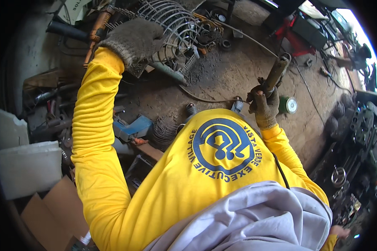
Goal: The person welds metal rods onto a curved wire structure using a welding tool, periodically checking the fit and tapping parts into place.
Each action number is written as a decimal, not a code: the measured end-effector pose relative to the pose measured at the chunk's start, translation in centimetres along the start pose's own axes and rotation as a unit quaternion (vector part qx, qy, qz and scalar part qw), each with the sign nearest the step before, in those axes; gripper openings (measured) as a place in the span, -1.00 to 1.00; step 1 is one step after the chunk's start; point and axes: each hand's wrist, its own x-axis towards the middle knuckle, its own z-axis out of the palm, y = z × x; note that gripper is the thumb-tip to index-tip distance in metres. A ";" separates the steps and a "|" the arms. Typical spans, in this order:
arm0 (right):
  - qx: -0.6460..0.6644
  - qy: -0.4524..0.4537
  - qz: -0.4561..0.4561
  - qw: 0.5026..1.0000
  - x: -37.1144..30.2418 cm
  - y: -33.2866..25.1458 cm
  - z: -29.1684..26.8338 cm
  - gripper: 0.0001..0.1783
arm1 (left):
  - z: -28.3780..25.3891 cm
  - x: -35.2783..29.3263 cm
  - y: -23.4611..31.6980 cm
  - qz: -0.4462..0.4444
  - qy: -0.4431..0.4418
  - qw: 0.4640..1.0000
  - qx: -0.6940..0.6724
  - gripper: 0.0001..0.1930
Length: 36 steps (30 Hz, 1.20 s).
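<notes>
My left hand (132,42), in a dirty grey knit glove, is closed beside a metal frame of curved bars (178,25) at the upper left. Its fingers are bent and mostly hidden, so what they grip does not show. A dark flat metal piece (135,69) juts out just below the glove. To the right, my gloved right hand (265,104) is wrapped round a worn, brownish long-bodied hand tool (276,73). The tool points up and away, with a metal loop at its far end. A cord (209,100) runs over the floor to this hand.
An orange bar clamp (99,27) stands left of the frame. A green-and-white can (288,105) sits by my right hand. Wire coil (164,131), a blue metal piece (139,126) and cardboard (56,207) lie at left. Another person's bare hand (339,231) shows at lower right.
</notes>
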 end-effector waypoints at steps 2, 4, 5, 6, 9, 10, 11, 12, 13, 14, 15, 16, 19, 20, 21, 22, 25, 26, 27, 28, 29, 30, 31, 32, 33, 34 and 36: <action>0.017 0.001 -0.015 1.000 -2.3 0.8 1.7 -0.47 | 0.1 -1.4 -0.9 0.058 0.033 0.998 0.012 -0.70; 0.026 0.020 -0.037 0.999 -4.5 1.5 2.9 -0.46 | -0.7 -1.2 -1.0 0.134 0.074 0.988 0.021 -0.71; 0.025 0.034 -0.031 0.999 -5.7 1.6 3.6 -0.45 | -2.2 -1.0 -0.1 0.113 0.015 0.993 0.024 -0.70; 0.024 0.050 -0.024 0.998 -7.1 1.6 4.3 -0.45 | -3.5 -0.9 0.7 0.093 -0.045 0.994 0.030 -0.69; -0.002 0.026 0.011 1.000 -10.0 2.6 5.2 -0.46 | -0.9 -0.6 -2.0 0.146 -0.030 0.989 0.021 -0.68; 0.001 0.032 0.011 0.999 -10.6 2.7 5.6 -0.46 | 0.7 -0.3 -3.7 0.217 0.051 0.975 0.011 -0.68; -0.028 0.019 -0.022 0.999 -11.2 2.8 6.2 -0.46 | 0.7 -0.2 -4.0 0.232 0.067 0.970 0.008 -0.68; -0.057 0.005 -0.054 0.997 -11.8 2.9 6.6 -0.45 | 0.7 0.1 -4.1 0.223 0.055 0.973 0.011 -0.69; -0.057 0.015 -0.052 0.997 -12.2 2.9 6.6 -0.45 | 0.7 0.3 -4.1 0.213 0.042 0.976 0.014 -0.69; -0.213 -0.028 -0.064 0.975 -12.5 2.7 6.1 -0.45 | 0.7 0.6 -4.0 0.215 0.038 0.976 0.017 -0.69; -0.267 -0.040 -0.051 0.961 -12.6 2.9 6.4 -0.45 | 0.8 0.8 -3.9 0.213 0.034 0.976 0.016 -0.69; -0.320 -0.046 -0.040 0.945 -12.9 3.2 6.7 -0.45 | 0.9 1.4 -3.7 0.222 0.031 0.974 0.019 -0.70; -0.289 -0.075 -0.072 0.952 -12.6 3.2 8.4 -0.48 | 0.3 0.9 -4.1 0.221 0.024 0.975 0.032 -0.71; -0.264 -0.077 -0.083 0.958 -12.8 3.5 8.7 -0.49 | 0.2 0.9 -4.0 0.224 0.024 0.974 0.034 -0.71; -0.176 -0.032 0.021 0.984 -13.1 5.0 8.7 -0.62 | -0.2 0.0 -4.0 0.216 0.022 0.975 0.036 -0.71; -0.130 -0.016 0.074 0.989 -13.5 6.2 8.4 -0.68 | -0.6 -0.6 -4.1 0.209 0.023 0.977 0.041 -0.72; 0.007 0.057 0.176 0.983 -14.1 6.7 8.9 -0.81 | 0.4 1.3 -3.7 0.238 0.020 0.971 0.034 -0.72; 0.041 0.065 0.189 0.979 -14.0 6.6 9.3 -0.77 | 0.4 1.4 -3.5 0.240 0.018 0.970 0.035 -0.73; 0.023 0.068 0.184 0.980 -13.8 6.6 10.0 -0.71 | 0.4 1.5 -3.4 0.245 0.017 0.969 0.038 -0.73; 0.014 0.072 0.182 0.980 -13.8 6.9 10.1 -0.68 | 0.5 1.5 -3.2 0.249 0.012 0.968 0.037 -0.73; 0.008 0.066 0.179 0.982 -13.6 7.2 10.4 -0.64 | 0.3 0.9 -3.5 0.247 0.015 0.968 0.044 -0.74; -0.056 0.014 0.143 0.988 -13.6 7.5 10.4 -0.68 | 0.0 0.4 -3.8 0.244 0.017 0.968 0.052 -0.74; -0.110 -0.030 0.087 0.990 -13.4 7.5 10.4 -0.63 | -0.2 -0.1 -4.1 0.245 0.023 0.967 0.064 -0.75; -0.171 -0.054 0.031 0.983 -13.3 7.1 10.4 -0.56 | 0.3 0.5 -4.2 0.253 0.025 0.965 0.061 -0.75; -0.226 -0.070 -0.026 0.971 -13.2 6.7 10.5 -0.48 | 0.8 1.1 -4.3 0.268 0.040 0.961 0.056 -0.76; -0.259 -0.072 -0.046 0.962 -13.3 5.9 10.7 -0.48 | 1.3 1.7 -4.3 0.282 0.054 0.956 0.051 -0.77; -0.292 -0.076 -0.069 0.951 -13.3 5.6 10.7 -0.49 | 1.0 1.8 -3.8 0.275 0.043 0.959 0.050 -0.77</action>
